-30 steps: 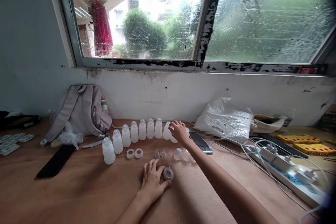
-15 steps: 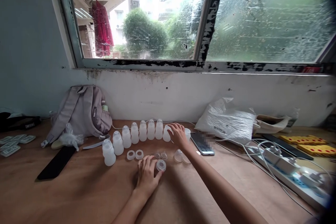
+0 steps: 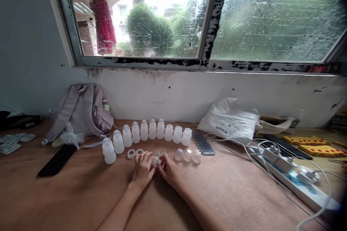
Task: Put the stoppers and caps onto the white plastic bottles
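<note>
Your left hand [image 3: 142,169] and right hand [image 3: 170,170] both look clamped on the translucent ring piece [image 3: 156,161], at two o'clock from the left, ten from the right. It's probably light, smooth and slippery; grip its stiffer outer rim, sparing any softer centre.

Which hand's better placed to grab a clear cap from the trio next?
Right, probably. The right hand is closer to the clear caps, which sit just off its outer side. The left hand would have to reach past it. Both hands are at the small ring piece.
</note>
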Demonstrator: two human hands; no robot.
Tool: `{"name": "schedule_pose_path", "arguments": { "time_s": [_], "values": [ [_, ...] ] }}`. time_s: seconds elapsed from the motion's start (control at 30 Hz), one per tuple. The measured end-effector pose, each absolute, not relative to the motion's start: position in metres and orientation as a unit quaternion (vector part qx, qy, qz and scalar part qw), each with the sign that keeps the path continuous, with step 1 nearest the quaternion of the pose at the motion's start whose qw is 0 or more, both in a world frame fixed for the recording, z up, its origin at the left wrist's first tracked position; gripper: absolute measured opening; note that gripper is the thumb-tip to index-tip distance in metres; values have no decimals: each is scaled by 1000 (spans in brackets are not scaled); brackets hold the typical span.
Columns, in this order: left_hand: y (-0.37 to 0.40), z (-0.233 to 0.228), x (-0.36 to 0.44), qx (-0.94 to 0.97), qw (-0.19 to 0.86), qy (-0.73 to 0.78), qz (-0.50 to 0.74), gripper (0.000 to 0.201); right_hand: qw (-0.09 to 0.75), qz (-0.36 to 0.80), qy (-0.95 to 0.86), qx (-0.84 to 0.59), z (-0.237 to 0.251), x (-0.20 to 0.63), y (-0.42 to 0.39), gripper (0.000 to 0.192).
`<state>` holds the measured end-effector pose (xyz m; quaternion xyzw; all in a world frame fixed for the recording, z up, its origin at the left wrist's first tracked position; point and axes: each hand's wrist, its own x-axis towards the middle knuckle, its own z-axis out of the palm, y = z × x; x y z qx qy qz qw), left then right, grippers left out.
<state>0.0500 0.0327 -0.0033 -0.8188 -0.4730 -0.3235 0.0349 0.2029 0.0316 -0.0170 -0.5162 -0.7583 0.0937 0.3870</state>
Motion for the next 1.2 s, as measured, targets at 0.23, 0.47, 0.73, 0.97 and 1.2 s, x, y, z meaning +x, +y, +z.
{"name": "schedule_pose_path", "arguments": {
  "time_s": [0.23,0.47,0.73,0.97,1.2],
  "values": [
    [28,-5,57,-839,-6,-436,-324,42,407,122,-747,-511,-16,204,30,14],
    [26,-2,57,-840,-23,-435,-323,40,421,128,-740,-509,-21,203,35,18],
    [27,3,57,-842,-32,-438,-314,42,454,143,-735,-484,-18,206,34,20],
    [29,3,54,-838,-37,-445,-314,42,467,146,-732,-474,-9,206,27,22],
    [47,-9,43,-790,50,-521,-320,36,511,95,-661,-541,-7,211,30,14]
  ]
}}
